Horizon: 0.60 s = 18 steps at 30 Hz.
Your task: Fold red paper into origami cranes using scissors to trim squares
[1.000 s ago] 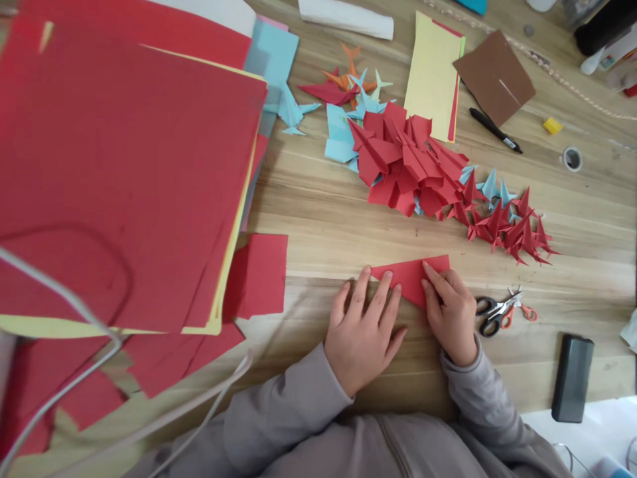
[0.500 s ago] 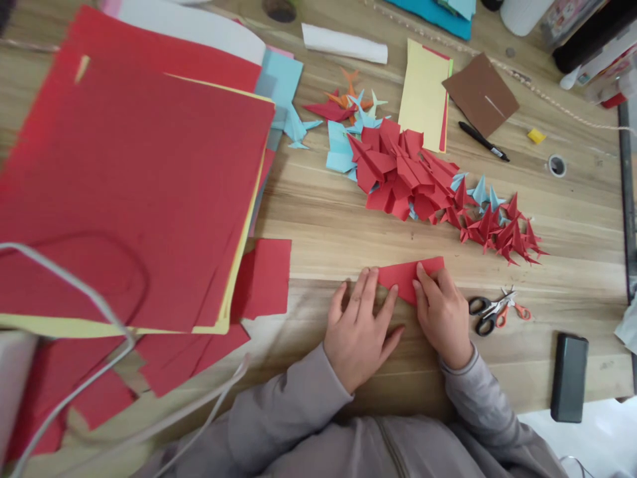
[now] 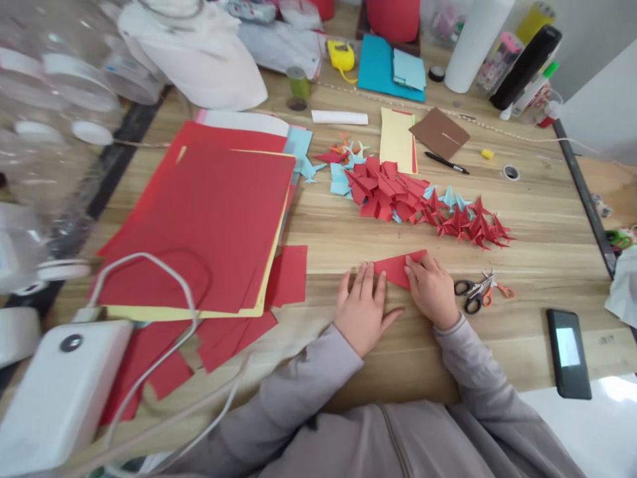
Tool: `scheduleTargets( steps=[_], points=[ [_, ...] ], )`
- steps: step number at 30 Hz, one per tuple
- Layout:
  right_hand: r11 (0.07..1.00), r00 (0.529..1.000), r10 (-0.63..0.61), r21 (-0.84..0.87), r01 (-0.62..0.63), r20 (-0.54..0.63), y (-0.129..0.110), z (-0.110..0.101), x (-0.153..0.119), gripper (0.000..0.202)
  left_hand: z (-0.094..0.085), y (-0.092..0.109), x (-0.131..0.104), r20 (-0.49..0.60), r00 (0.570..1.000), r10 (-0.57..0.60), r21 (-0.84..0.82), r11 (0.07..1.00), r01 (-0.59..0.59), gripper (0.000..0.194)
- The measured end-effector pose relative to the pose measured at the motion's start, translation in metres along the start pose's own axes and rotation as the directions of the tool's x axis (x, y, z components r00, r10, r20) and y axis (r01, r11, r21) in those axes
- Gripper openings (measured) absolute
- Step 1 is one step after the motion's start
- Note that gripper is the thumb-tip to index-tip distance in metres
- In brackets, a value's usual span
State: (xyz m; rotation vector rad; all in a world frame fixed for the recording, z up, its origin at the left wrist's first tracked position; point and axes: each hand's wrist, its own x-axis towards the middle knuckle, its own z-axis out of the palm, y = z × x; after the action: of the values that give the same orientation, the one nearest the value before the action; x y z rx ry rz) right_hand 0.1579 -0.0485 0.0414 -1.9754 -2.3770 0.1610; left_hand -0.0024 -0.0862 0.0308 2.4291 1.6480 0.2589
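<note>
The right hand's (image 3: 432,292) curled grip holds the red paper (image 3: 397,269), a folded wedge tapering leftward, on the table (image 3: 328,229); the left hand (image 3: 361,315) lies spread at its tip. Scissors (image 3: 474,292) crowd the right hand; red folded pieces (image 3: 385,189) lie beyond, stacked sheets (image 3: 209,226) left.

The folded sheet (image 3: 395,270) touching the left hand (image 3: 363,315) and right hand (image 3: 432,292) was smooth, matt paper. Beyond the hands, the heap of folded pieces (image 3: 388,191) looked to be equally dull paper, creased into sharp edges. Just beside the right hand, the scissors (image 3: 480,290) had shiny metal blades and plastic-looking handles. The tabletop (image 3: 323,222) around both hands showed streaked wood grain. Behind the left hand, the sleeve (image 3: 301,375) was matt cloth; well left of it, the white box (image 3: 64,398) looked like smooth plastic
</note>
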Motion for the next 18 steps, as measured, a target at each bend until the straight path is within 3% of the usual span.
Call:
scheduleTargets(
  steps=[5,12,18],
  points=[
    [1.000,0.997,0.030,0.004,-0.030,0.070,-0.001,-0.005,0.001,0.039,0.002,-0.001,-0.002,-0.054,0.997,0.062,-0.007,0.998,-0.063,0.066],
    [0.999,0.994,0.033,-0.021,-0.031,0.109,-0.003,-0.010,0.001,0.040,0.007,-0.002,-0.005,-0.048,0.993,0.111,0.020,0.994,-0.110,0.069],
    [0.998,0.988,0.055,-0.052,-0.048,0.144,-0.006,-0.011,-0.002,0.041,0.002,-0.025,0.010,-0.019,0.976,0.219,0.062,0.974,-0.218,0.055]
  ],
)
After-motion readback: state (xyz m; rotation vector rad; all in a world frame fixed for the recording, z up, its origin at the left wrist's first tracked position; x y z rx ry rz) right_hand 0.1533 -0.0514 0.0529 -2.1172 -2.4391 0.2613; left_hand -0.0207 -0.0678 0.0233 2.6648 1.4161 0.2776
